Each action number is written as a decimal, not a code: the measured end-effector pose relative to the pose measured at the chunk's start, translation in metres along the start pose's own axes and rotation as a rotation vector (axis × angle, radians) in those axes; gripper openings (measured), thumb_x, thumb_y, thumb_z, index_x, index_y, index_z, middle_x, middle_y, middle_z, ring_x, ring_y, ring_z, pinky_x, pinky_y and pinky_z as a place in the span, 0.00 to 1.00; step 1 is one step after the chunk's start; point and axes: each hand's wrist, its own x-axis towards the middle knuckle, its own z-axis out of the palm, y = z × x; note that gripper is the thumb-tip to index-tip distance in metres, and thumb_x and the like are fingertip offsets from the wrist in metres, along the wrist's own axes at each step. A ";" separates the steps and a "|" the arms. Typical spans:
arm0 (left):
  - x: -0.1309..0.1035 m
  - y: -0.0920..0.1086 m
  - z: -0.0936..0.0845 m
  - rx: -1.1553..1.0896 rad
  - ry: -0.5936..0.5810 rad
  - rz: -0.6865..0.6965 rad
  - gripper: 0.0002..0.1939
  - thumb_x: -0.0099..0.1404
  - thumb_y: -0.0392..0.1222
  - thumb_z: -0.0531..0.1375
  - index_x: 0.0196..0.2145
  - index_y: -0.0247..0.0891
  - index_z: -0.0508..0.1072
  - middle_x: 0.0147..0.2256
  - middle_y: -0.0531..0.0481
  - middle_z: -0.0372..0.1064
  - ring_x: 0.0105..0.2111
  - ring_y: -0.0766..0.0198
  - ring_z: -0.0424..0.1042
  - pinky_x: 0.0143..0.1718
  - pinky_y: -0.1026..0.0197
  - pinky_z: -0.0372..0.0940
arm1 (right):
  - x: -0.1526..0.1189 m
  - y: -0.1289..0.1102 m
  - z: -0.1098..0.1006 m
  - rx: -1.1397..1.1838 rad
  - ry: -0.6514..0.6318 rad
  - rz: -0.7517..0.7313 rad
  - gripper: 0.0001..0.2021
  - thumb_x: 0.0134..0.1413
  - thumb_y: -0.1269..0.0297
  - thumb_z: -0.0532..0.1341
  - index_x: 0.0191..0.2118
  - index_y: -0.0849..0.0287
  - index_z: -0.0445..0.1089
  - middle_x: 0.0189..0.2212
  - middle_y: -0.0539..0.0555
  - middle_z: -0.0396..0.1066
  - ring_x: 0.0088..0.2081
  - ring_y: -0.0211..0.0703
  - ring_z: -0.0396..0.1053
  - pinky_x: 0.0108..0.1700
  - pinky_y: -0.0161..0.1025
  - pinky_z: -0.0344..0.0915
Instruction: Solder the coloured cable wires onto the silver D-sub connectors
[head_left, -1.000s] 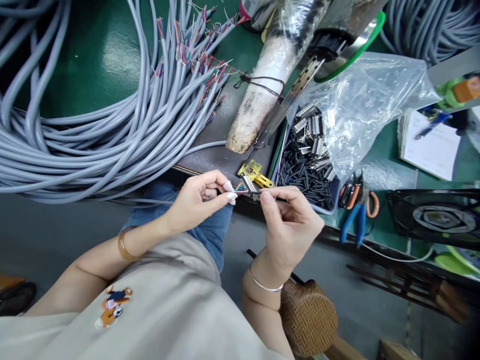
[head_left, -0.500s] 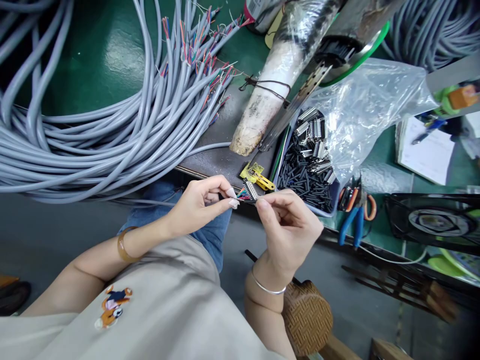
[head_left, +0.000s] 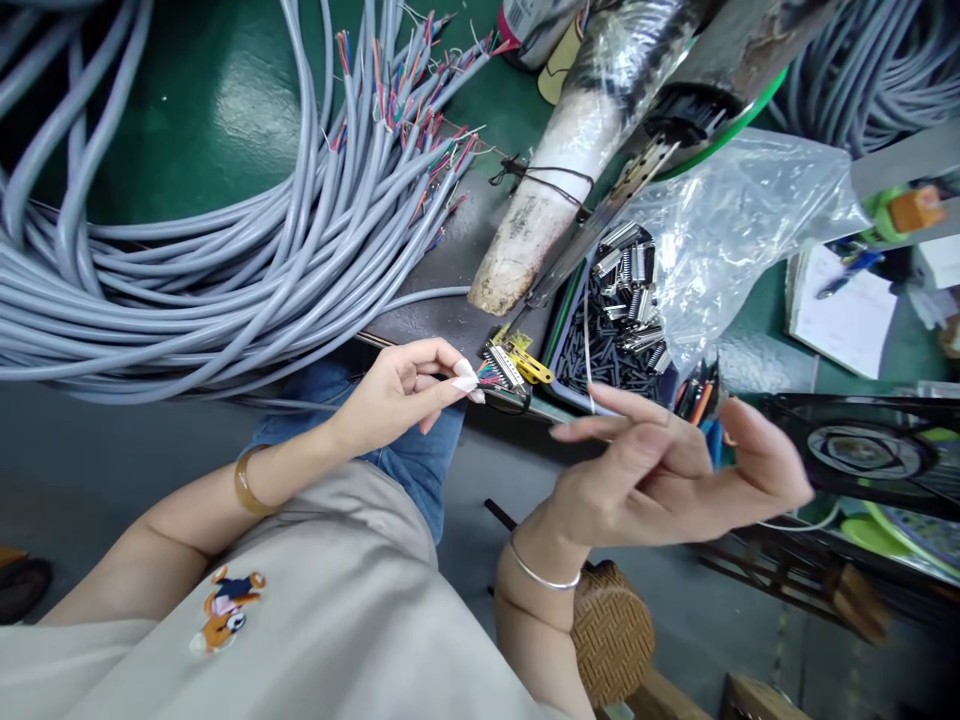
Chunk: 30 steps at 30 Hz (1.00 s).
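Observation:
My left hand (head_left: 431, 385) pinches thin coloured wires (head_left: 489, 374) between thumb and fingertips. The wires run into a metal multi-pin connector (head_left: 506, 368) by the bench edge, just past these fingertips. A dark loop hangs below the connector. My right hand (head_left: 675, 460) is apart from it, in the air in front of the bench, with fingers spread. A thin pale strand (head_left: 588, 345) runs down to its fingertips; whether they touch it I cannot tell. Behind the connector lies a yellow clamp-like tool (head_left: 529, 365).
A bin (head_left: 574, 400) of black sleeves and metal connectors stands right of the yellow tool. Grey cables (head_left: 225, 270) with stripped ends cover the left bench. A wrapped white tube (head_left: 529, 220) points toward me. Pliers (head_left: 709, 430), partly hidden, and a black fan (head_left: 862, 445) are at right.
My right hand has let go at the connector and moved right, its fingers opening out. My left hand keeps its pinch in nearly the same place. The pale strand now shows over the bin.

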 end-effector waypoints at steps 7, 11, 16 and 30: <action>0.002 -0.001 0.002 0.012 0.077 -0.019 0.17 0.57 0.48 0.73 0.32 0.34 0.72 0.28 0.54 0.72 0.15 0.78 0.62 0.15 0.73 0.56 | -0.009 0.008 -0.004 -0.179 -0.458 -0.102 0.08 0.58 0.74 0.68 0.41 0.53 0.74 0.40 0.51 0.82 0.42 0.44 0.82 0.43 0.41 0.80; 0.000 -0.003 0.005 0.102 0.125 0.017 0.15 0.58 0.45 0.72 0.29 0.33 0.72 0.33 0.48 0.75 0.16 0.79 0.62 0.15 0.72 0.58 | -0.017 0.013 0.004 -0.158 -0.434 -0.084 0.08 0.58 0.75 0.67 0.40 0.54 0.73 0.39 0.51 0.82 0.41 0.41 0.81 0.44 0.39 0.79; 0.006 -0.003 0.010 0.140 0.242 0.122 0.12 0.58 0.42 0.70 0.28 0.33 0.71 0.33 0.47 0.75 0.17 0.78 0.61 0.15 0.71 0.55 | -0.021 0.013 0.012 -0.151 -0.407 -0.106 0.09 0.57 0.76 0.67 0.39 0.55 0.72 0.42 0.53 0.82 0.42 0.41 0.81 0.47 0.40 0.78; 0.023 0.003 0.014 0.356 0.390 0.218 0.10 0.58 0.39 0.68 0.26 0.36 0.70 0.28 0.51 0.71 0.23 0.73 0.62 0.23 0.68 0.57 | -0.009 0.024 0.024 -0.079 -0.402 -0.065 0.07 0.60 0.74 0.65 0.40 0.54 0.71 0.43 0.53 0.81 0.43 0.44 0.80 0.44 0.44 0.78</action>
